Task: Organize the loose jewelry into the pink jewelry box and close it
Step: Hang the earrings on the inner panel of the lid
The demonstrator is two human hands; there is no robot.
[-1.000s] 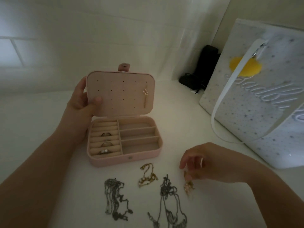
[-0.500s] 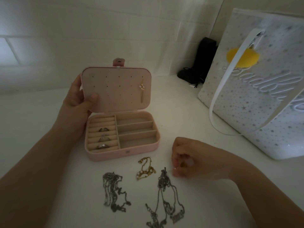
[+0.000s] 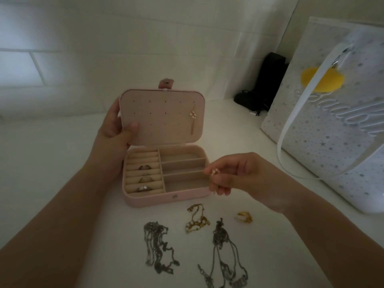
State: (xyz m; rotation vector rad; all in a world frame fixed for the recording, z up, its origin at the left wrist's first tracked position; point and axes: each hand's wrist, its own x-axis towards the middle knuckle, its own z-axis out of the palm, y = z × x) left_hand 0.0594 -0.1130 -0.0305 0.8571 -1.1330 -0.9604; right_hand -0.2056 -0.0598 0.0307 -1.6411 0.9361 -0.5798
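Observation:
The pink jewelry box (image 3: 166, 197) stands open on the white surface. My left hand (image 3: 113, 132) grips the left edge of its upright lid (image 3: 162, 117), where one flower earring (image 3: 193, 115) hangs. Three rings (image 3: 144, 179) sit in the box's ring rolls. My right hand (image 3: 232, 173) pinches a matching flower earring (image 3: 214, 171) just above the box's right edge. Loose on the surface lie a gold bracelet (image 3: 196, 219), a small gold piece (image 3: 245, 217) and two dark chains (image 3: 158, 246) (image 3: 224, 256).
A white star-patterned gift bag (image 3: 332, 125) with a long white handle stands at the right. A black object (image 3: 264, 82) sits in the back corner against the white tiled wall.
My right hand picked the flower earring up off the surface and lifted it to the box's right edge. The small gold piece is now uncovered. My left hand still holds the lid.

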